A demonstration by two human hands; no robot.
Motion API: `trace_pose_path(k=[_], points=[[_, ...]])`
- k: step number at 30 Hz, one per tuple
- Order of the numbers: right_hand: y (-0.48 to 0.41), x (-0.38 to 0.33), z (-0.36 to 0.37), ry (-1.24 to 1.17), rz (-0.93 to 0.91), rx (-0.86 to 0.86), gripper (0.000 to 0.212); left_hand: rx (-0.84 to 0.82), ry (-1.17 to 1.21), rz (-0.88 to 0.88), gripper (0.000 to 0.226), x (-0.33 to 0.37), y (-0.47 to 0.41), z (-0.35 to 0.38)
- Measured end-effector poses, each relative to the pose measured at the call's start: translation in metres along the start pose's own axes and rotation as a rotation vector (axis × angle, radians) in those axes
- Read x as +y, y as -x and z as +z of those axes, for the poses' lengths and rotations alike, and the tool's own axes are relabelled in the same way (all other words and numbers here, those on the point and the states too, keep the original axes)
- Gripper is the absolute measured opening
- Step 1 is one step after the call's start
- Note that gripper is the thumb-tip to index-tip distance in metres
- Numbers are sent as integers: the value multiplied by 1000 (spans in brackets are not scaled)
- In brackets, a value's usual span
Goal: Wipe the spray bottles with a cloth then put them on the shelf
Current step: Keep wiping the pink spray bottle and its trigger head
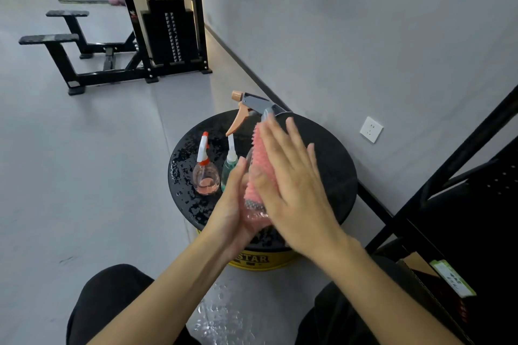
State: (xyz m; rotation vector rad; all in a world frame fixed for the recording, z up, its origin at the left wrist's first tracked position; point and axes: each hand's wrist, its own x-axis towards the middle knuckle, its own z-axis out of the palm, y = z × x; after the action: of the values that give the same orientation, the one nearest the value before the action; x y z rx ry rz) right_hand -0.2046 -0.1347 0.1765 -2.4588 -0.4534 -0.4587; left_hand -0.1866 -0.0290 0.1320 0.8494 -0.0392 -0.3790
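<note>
Spray bottle (254, 215) over table (333, 157), between hands; long axis tilted up-away, trigger head (253, 103) farthest. Base gripped in left hand (231, 207); pink cloth (260, 159) pressed to side under flat, straight-fingered right hand (291, 179). Shelf (448, 176) to right.

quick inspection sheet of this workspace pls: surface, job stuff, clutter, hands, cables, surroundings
surface: round black stool top, wet with droplets
job's things: large spray bottle held above the top, pink cloth against its side; small pink bottle and green bottle stand on the top; black shelf at right
clutter: nothing seen
hands: left hand grips the large bottle's base; right hand presses the cloth, fingers straight
cables: nothing seen
surroundings: wall socket, weight machine, wet patch on the floor
</note>
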Motion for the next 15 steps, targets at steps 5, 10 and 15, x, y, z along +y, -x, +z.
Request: trace_pose_path(k=[5,10,15], points=[[-2,-2,-1,64,-10,6,64,28,10,-18,54,2,-1,2],[35,-10,14,78,-70,-7,68,64,56,26,53,9,-2,-2],[20,0,5,-34,-29,-5,57,35,-48,-40,51,4,3,0]])
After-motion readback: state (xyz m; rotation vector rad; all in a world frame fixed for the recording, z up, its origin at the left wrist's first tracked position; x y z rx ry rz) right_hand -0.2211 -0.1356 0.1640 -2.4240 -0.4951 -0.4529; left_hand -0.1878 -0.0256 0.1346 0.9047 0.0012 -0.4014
